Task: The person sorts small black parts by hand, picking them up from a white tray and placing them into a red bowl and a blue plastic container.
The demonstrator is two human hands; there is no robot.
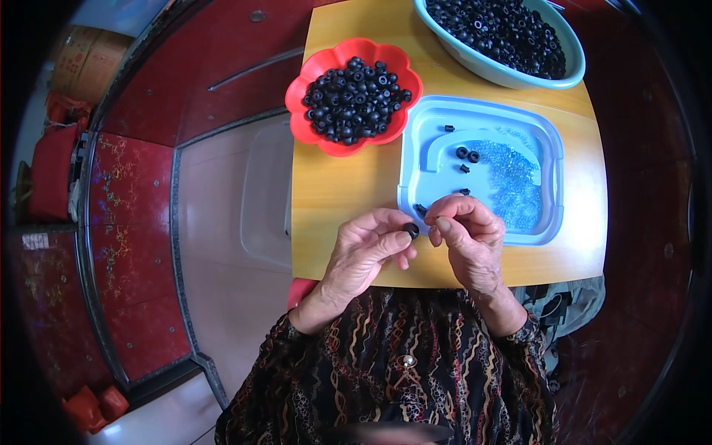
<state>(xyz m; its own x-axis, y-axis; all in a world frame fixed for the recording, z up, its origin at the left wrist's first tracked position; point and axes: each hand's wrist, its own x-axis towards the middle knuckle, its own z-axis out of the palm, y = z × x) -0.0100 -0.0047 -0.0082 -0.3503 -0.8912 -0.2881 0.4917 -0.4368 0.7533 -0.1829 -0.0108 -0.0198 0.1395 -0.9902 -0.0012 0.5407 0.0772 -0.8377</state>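
Observation:
My left hand (367, 248) pinches a small black rubber ring (411, 229) between thumb and forefinger, just above the near edge of the wooden table (341, 185). My right hand (467, 233) is curled beside it, fingertips almost touching the ring; whether it holds a tiny piece I cannot tell. Both hands hover at the near left corner of a light blue tray (423, 141), which holds several small black parts (467, 154) and a heap of tiny clear blue pieces (512, 182).
A red flower-shaped dish (300, 122) piled with black rings stands at the table's far left. A pale green basin (504, 74) full of the same rings sits at the far right. A clear plastic box (263, 193) lies left of the table on the floor.

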